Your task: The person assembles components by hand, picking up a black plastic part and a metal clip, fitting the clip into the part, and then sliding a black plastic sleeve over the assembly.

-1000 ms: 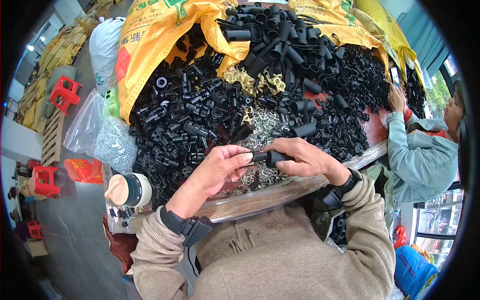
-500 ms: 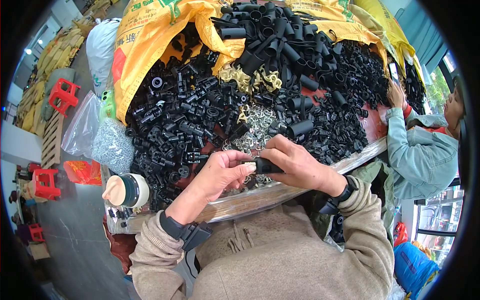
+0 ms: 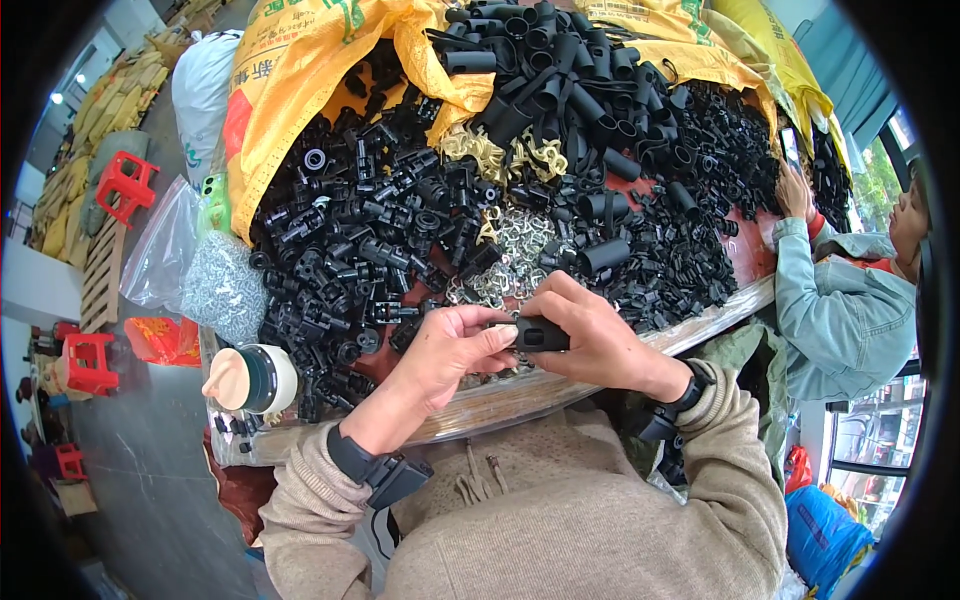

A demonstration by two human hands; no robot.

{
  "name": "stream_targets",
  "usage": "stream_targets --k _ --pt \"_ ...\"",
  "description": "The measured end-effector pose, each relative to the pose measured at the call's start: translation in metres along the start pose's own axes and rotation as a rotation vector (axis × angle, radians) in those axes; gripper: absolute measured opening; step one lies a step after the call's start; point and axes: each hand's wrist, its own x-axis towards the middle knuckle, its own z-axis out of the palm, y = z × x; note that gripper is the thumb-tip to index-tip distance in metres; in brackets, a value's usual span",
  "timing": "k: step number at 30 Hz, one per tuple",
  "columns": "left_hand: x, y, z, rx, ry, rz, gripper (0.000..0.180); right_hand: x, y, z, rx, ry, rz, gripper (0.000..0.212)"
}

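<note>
Between my two hands, near the table's front edge, lies a short black plastic tube [image 3: 543, 334] with an oval slot in its side. My right hand [image 3: 598, 340] grips it from the right, fingers curled over the far side. At the tube's left end, my left hand [image 3: 452, 348] pinches with thumb and forefinger; any small part between them is hidden. Just beyond my hands is a heap of small silvery metal clips [image 3: 515, 250]. Black plastic fittings [image 3: 340, 250] are piled to the left, with more black tubes [image 3: 570, 80] heaped at the back.
Gold-coloured clips [image 3: 478, 155] lie mid-table. Small black pieces [image 3: 670, 265] spread to the right. A lidded cup [image 3: 255, 380] and a bag of screws [image 3: 225, 283] stand at the left edge. Yellow sacks [image 3: 290, 90] border the back. A co-worker [image 3: 845, 290] at the right holds a phone.
The tube has turned in my hands, so its oval slot now faces up. The pale piece seen at my left thumb is no longer visible. The co-worker has hardly moved.
</note>
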Motion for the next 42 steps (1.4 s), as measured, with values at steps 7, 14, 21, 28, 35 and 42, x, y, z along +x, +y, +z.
stream_targets --k 7,14,21,28,35,42 --pt "0.0 -0.002 0.001 0.004 0.018 0.019 0.03 0.002 0.002 0.009 0.023 0.017 0.064 0.046" --pt "0.0 -0.002 0.006 0.029 -0.006 0.041 0.037 0.001 0.004 0.012 0.096 -0.009 0.129 0.044" --pt "-0.005 -0.009 0.01 0.043 -0.033 0.187 0.053 0.0 0.007 0.012 0.233 -0.003 0.169 0.051" --pt "-0.004 -0.013 0.008 -0.025 0.014 0.214 0.062 0.004 0.01 0.004 0.349 -0.016 -0.122 0.068" --pt "-0.003 -0.016 0.007 -0.174 -0.034 0.205 0.072 0.014 0.02 0.009 0.583 -0.181 -0.25 0.088" --pt "-0.003 -0.019 0.01 -0.218 -0.066 0.179 0.065 0.013 0.019 0.013 0.722 -0.11 -0.227 0.082"
